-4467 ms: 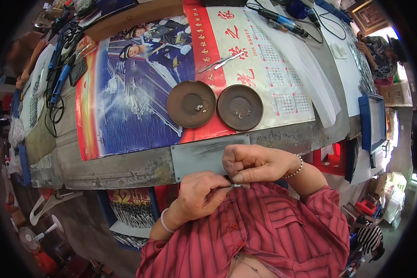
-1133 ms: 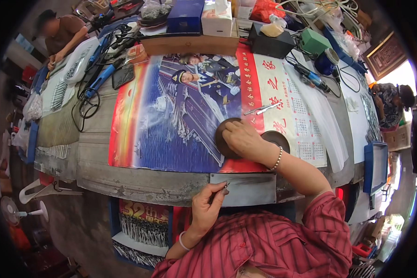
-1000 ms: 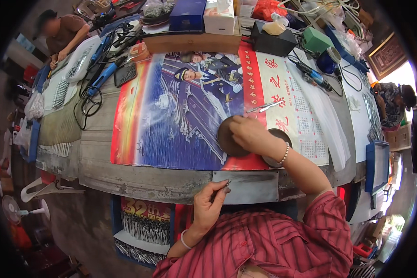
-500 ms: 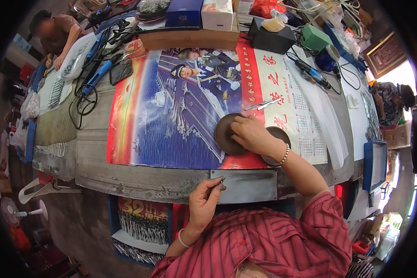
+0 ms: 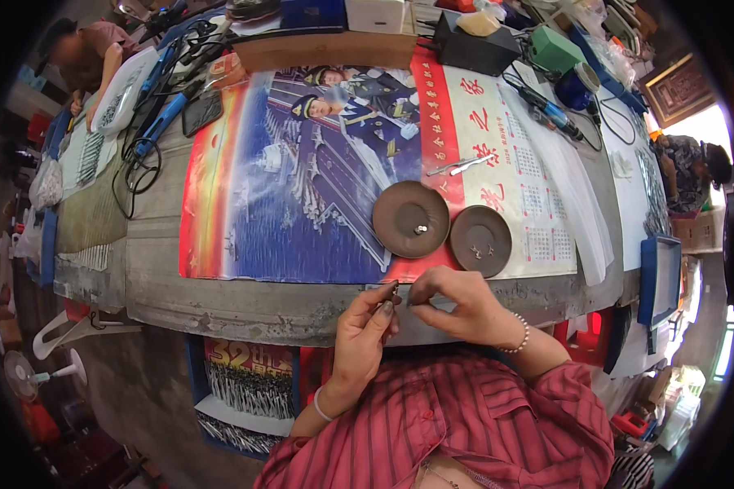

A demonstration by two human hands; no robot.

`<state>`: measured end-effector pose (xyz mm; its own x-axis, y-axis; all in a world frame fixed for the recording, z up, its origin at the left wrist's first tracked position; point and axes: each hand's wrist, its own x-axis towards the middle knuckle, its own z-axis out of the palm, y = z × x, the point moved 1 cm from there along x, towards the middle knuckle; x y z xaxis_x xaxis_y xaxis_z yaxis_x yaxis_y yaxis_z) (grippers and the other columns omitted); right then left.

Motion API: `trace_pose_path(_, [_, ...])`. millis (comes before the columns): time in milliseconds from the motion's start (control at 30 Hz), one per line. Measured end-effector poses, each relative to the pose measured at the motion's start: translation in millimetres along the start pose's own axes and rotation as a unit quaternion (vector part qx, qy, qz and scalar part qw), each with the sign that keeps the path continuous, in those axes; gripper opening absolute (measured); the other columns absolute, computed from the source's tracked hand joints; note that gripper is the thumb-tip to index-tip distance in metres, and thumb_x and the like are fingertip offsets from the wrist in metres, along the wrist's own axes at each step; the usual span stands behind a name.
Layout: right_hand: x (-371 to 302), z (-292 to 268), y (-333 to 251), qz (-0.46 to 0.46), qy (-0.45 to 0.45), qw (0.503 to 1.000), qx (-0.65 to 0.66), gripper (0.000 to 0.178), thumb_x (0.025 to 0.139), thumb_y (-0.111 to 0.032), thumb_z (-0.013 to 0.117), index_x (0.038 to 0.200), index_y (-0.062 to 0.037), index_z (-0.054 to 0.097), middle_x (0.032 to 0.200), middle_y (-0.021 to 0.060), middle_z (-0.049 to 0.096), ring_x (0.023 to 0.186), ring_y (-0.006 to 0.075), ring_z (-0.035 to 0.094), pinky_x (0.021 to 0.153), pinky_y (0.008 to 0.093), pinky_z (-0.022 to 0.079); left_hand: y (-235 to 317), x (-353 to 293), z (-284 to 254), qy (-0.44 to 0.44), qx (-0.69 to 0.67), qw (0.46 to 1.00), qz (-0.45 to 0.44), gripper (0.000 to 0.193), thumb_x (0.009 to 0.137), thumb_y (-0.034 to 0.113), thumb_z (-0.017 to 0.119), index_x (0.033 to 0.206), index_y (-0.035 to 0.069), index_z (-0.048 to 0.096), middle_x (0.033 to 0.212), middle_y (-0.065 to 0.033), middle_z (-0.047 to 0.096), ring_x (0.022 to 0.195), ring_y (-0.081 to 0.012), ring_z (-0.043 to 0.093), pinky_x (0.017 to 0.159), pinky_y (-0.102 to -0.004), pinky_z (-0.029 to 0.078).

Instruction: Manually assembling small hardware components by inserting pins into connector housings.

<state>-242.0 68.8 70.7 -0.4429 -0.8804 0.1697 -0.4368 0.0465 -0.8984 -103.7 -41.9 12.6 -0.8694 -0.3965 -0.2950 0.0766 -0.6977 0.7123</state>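
Observation:
My left hand [image 5: 365, 332] is closed in a pinch at the table's near edge, with a small dark metal piece [image 5: 395, 291] standing up between thumb and forefinger. Just right of it, my right hand [image 5: 465, 308] has its thumb and fingertips drawn together; whatever they hold is too small to make out. Beyond the hands, a brown round dish [image 5: 398, 210] contains a few tiny silvery parts [image 5: 421, 230]. Beside it on the right, a smaller brown dish [image 5: 479, 226] contains a few small metal bits [image 5: 483, 251]. Two thin tweezer-like tools [image 5: 462, 166] lie behind the dishes.
A large printed poster [image 5: 302, 204] covers the grey table [image 5: 159, 261]. Blue-handled corded tools [image 5: 167, 118] and a phone [image 5: 202, 114] lie at left, another corded tool [image 5: 550, 112] at right. Below the table edge stands a blue tray [image 5: 245, 424] of thin metal parts. Another person works far left.
My right hand has drawn back from the larger dish to beside my left hand, its fingers pinched. Both dishes and their small contents now show. The left hand keeps its pinch.

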Motion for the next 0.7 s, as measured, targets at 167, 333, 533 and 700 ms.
trace_pose_path(167, [-6.4,5.6,2.8,-0.059,0.032,0.995,-0.071,0.017,0.076,-0.002,0.068,0.089,-0.0036,0.057,0.085,0.0089,0.059,0.080,0.0276,0.059,0.070,0.0359,0.045,-6.3,-2.9,6.8,-0.045,0.001,0.999,0.010,0.027,0.095,0.009,0.055,0.122,0.005,0.058,0.096,-0.0008,0.060,0.071,-0.0071,0.051,0.061,-0.0203,0.039])
trace_pose_path(333, [-14.8,5.4,7.2,-0.030,0.034,0.999,-0.020,0.017,0.076,-0.005,0.069,0.088,-0.0043,0.058,0.085,0.0085,0.059,0.079,0.0280,0.058,0.071,0.0364,0.044,-7.0,-7.1,13.0,-0.060,0.015,0.998,0.034,0.027,0.095,0.004,0.053,0.121,0.004,0.058,0.096,-0.0004,0.056,0.071,-0.0064,0.050,0.061,-0.0199,0.038])
trace_pose_path(533, [-23.7,0.3,-1.6,-0.063,0.054,0.995,-0.056,0.015,0.076,-0.007,0.070,0.087,-0.0046,0.060,0.084,0.0087,0.060,0.079,0.0300,0.058,0.070,0.0367,0.045,-10.2,-11.2,17.6,-0.086,-0.017,0.996,0.023,0.026,0.094,0.001,0.053,0.119,0.004,0.058,0.107,-0.0055,0.058,0.074,-0.0105,0.053,0.063,-0.0228,0.041])
trace_pose_path(700, [-35.9,5.2,14.9,0.018,0.072,0.989,0.126,0.015,0.079,-0.005,0.071,0.086,-0.0035,0.058,0.084,0.0064,0.060,0.078,0.0197,0.059,0.069,0.0309,0.046,-10.8,-11.3,23.3,-0.111,0.016,0.993,0.038,0.028,0.093,-0.003,0.051,0.121,0.003,0.057,0.103,-0.0039,0.052,0.073,-0.0094,0.051,0.063,-0.0212,0.040])
